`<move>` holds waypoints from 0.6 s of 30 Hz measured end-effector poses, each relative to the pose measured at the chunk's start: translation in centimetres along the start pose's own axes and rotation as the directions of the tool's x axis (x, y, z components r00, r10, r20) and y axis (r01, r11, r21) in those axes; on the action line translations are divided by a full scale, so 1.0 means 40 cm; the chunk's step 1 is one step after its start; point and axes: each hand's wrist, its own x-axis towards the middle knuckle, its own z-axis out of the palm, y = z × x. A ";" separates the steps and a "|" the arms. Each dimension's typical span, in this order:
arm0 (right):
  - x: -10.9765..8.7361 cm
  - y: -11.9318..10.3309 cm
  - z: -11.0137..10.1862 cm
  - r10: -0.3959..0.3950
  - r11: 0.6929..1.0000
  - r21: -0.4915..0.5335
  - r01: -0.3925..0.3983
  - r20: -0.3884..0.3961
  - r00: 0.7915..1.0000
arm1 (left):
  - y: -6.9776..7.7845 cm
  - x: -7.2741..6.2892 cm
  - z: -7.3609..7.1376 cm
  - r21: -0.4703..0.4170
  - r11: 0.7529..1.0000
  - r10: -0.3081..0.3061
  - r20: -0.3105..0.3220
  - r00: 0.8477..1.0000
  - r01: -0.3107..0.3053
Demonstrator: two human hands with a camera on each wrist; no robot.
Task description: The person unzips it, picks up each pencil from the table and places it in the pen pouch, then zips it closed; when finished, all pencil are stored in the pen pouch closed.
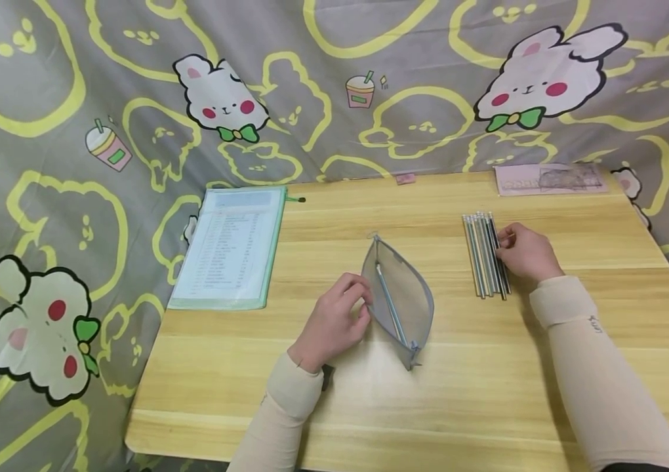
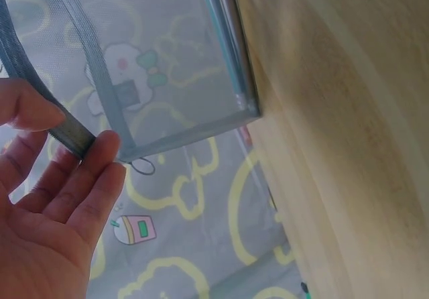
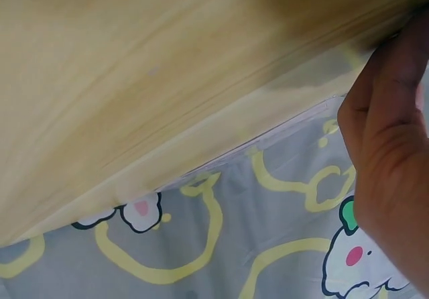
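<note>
A grey mesh zip pouch (image 1: 408,288) stands with its mouth spread wide on the table. Inside it lie a blue pencil (image 1: 390,301) and another slim one beside it. My left hand (image 1: 337,321) pinches the pouch's left rim between thumb and fingers; the left wrist view shows the zipper edge (image 2: 70,135) in that grip. To the right, several pencils (image 1: 479,255) lie side by side in a row. My right hand (image 1: 528,254) is at the row's right side, bent fingertips at the dark outermost pencil; whether they pinch it I cannot tell. The right wrist view hides those fingertips.
A clear document folder (image 1: 228,249) with a green edge and a printed sheet lies at the table's left. Along the back edge are a pink flat packet (image 1: 549,179) and a small pink piece (image 1: 405,179). A patterned curtain (image 1: 334,85) hangs behind the wooden table.
</note>
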 end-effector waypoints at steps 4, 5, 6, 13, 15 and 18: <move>-0.008 -0.001 -0.004 0.006 1.000 -0.024 -0.006 -0.011 1.000 | 0.004 0.001 0.001 0.004 1.000 -0.004 0.000 1.000 0.004; -0.009 -0.002 -0.005 0.008 0.999 -0.036 -0.009 -0.009 1.000 | 0.004 0.001 0.001 0.004 1.000 -0.005 -0.001 1.000 0.005; -0.011 -0.003 -0.006 0.014 0.999 -0.048 -0.014 -0.005 1.000 | 0.005 0.000 0.002 0.003 1.000 -0.007 -0.002 1.000 0.007; -0.024 -0.008 -0.021 0.042 0.994 -0.100 -0.038 0.038 0.998 | 0.009 -0.002 0.005 0.004 1.000 -0.010 0.002 1.000 0.010; -0.031 -0.014 -0.032 0.038 0.996 -0.085 -0.035 0.042 0.998 | 0.010 -0.001 0.005 0.006 1.000 -0.007 0.004 1.000 0.007; -0.041 -0.033 -0.052 0.023 0.998 -0.062 -0.020 0.044 0.999 | 0.010 0.002 0.004 0.005 1.000 -0.006 0.008 1.000 0.006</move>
